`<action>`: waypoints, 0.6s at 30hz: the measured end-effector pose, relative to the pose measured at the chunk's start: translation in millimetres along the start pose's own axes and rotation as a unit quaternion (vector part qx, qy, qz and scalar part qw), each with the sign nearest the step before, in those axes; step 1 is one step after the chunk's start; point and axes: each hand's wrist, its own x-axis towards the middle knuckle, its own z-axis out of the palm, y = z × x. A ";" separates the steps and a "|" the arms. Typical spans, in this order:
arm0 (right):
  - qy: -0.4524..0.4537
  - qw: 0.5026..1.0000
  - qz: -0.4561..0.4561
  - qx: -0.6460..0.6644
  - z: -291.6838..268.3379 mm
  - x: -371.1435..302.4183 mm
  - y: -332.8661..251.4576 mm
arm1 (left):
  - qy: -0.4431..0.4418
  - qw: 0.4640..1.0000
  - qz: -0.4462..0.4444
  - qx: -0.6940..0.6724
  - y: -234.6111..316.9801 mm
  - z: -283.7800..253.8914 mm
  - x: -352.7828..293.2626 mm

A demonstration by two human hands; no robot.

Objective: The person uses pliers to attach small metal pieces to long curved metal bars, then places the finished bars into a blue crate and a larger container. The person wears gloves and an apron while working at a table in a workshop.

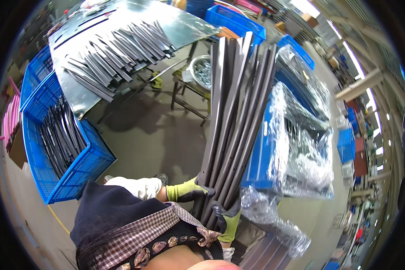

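Note:
Both hands wear yellow-green gloves with dark grey palms and fingers. Closed around the lower end of a bundle of long dark metal strips (pixel 238 117) are my left hand (pixel 190 191), on its left side, and my right hand (pixel 228 219), lower on its right side. The strips rise away from me and fan apart slightly at the far end. Some fingers are hidden behind the bundle. To the right, next to it, a blue crate (pixel 258 157) stands with crumpled clear plastic wrap (pixel 306 157) over it.
Many loose strips (pixel 117 54) lie on a metal-topped table (pixel 189 27) at far left. A blue crate (pixel 94 157) of dark strips stands left. A bowl of small metal parts (pixel 202 72) sits on a stool (pixel 183 85). More brown strips (pixel 267 254) lie lower right, beside bunched plastic.

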 end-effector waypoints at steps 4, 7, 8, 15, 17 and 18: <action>-0.067 0.991 -0.115 -0.030 64.6 111.5 -49.5 | 0.064 0.990 0.128 0.019 49.2 -80.9 47.0; -0.129 0.990 -0.049 -0.008 88.8 161.7 -83.4 | 0.138 0.982 0.129 -0.027 80.2 -111.4 61.6; -0.153 0.985 -0.073 -0.031 102.0 185.3 -93.1 | 0.153 0.977 0.152 0.008 98.7 -122.1 61.6; -0.295 0.951 -0.093 -0.007 161.1 340.9 -118.4 | 0.250 0.945 0.172 -0.123 179.6 -185.6 111.3; -0.315 0.940 -0.128 -0.035 184.3 379.0 -132.4 | 0.263 0.938 0.188 -0.122 190.9 -212.3 123.3; -0.329 0.935 -0.127 -0.045 196.5 393.8 -142.6 | 0.271 0.935 0.212 -0.084 205.7 -218.3 126.2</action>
